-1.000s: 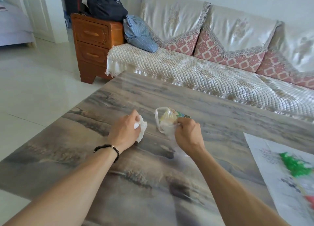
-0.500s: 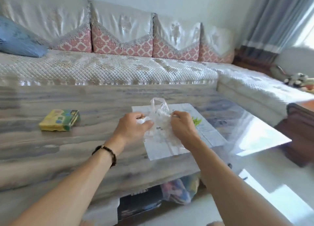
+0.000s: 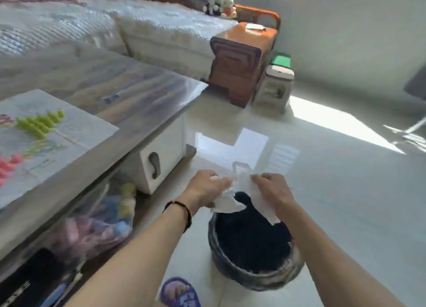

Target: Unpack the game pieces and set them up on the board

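Note:
Both hands hold crumpled white plastic wrapping [image 3: 242, 187] above a dark waste bin [image 3: 253, 246] on the floor. My left hand [image 3: 202, 189] grips the left part of the wrapping and a white scrap hanging below it. My right hand [image 3: 272, 189] pinches the right part. At the left, the paper game board [image 3: 69, 131] lies on the table [image 3: 143, 99], with a row of green pieces [image 3: 39, 123] and several pink pieces [image 3: 8, 166] set on it.
Under the table sit a bag of colourful things [image 3: 96, 226] and a white drawer unit [image 3: 161, 163]. A wooden cabinet [image 3: 239, 60] and a small white bin [image 3: 274, 85] stand by the sofa [image 3: 143, 25]. A slipper [image 3: 179, 293] shows at the bottom edge.
The view swung right, from the table down to the floor. Both hands carried the plastic wrapping off the table and now hold it over the waste bin.

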